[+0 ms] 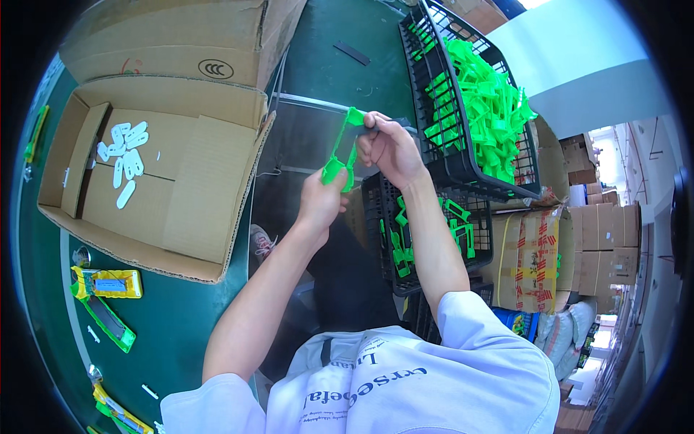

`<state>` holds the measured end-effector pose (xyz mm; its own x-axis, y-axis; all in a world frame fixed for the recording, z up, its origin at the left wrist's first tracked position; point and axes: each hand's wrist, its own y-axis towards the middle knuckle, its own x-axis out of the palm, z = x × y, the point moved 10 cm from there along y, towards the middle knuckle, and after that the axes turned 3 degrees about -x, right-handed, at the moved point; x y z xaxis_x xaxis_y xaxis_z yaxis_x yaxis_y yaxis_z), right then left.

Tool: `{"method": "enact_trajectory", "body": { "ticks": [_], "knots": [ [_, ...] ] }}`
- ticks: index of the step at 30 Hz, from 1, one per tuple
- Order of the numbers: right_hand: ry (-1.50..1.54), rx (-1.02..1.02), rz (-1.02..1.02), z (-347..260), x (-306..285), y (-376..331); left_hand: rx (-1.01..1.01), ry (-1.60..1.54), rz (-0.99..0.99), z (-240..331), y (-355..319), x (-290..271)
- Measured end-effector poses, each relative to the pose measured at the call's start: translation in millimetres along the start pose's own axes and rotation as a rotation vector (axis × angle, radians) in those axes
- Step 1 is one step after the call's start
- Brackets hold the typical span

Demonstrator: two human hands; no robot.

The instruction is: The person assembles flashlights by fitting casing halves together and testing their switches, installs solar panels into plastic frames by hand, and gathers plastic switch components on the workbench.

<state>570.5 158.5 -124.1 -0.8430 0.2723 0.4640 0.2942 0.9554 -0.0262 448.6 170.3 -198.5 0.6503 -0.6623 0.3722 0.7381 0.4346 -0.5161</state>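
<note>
A bright green plastic frame, long and open in the middle, is held up in front of me between both hands. My left hand grips its lower, broader end, with the thumb lying on the green face. At its upper end, my right hand is closed, fingers curled and fingertips against the frame's corner. Something dark shows beside those right fingertips; I cannot make out whether it is held. Just right of my hands stands a black plastic crate heaped with similar green frames.
A lower black crate holds more green frames beneath my right forearm. On the green table at left sit an open cardboard box with small white pieces, and green-and-yellow assemblies. A dark strip lies at the far side.
</note>
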Motion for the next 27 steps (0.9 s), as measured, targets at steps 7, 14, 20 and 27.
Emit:
{"method": "enact_trajectory", "body": {
  "ticks": [7, 14, 20, 27],
  "knots": [
    [-0.532, 0.040, 0.223, -7.8, 3.1, -35.1, 0.103, 0.100, 0.037, 9.1, -2.2, -1.0],
    [-0.522, -0.039, 0.327, -17.1, -4.6, -52.1, 0.166, 0.063, 0.031, 16.0, -1.3, -2.8],
    [-0.623, -0.104, 0.388, -24.1, -1.9, -61.6, 0.149, 0.062, 0.056, 17.3, -3.4, -6.0],
    [-0.633, -0.429, 0.704, -45.2, 0.6, -81.7, 0.195, -0.005, -0.017, 24.0, -7.1, 2.6]
  ]
}}
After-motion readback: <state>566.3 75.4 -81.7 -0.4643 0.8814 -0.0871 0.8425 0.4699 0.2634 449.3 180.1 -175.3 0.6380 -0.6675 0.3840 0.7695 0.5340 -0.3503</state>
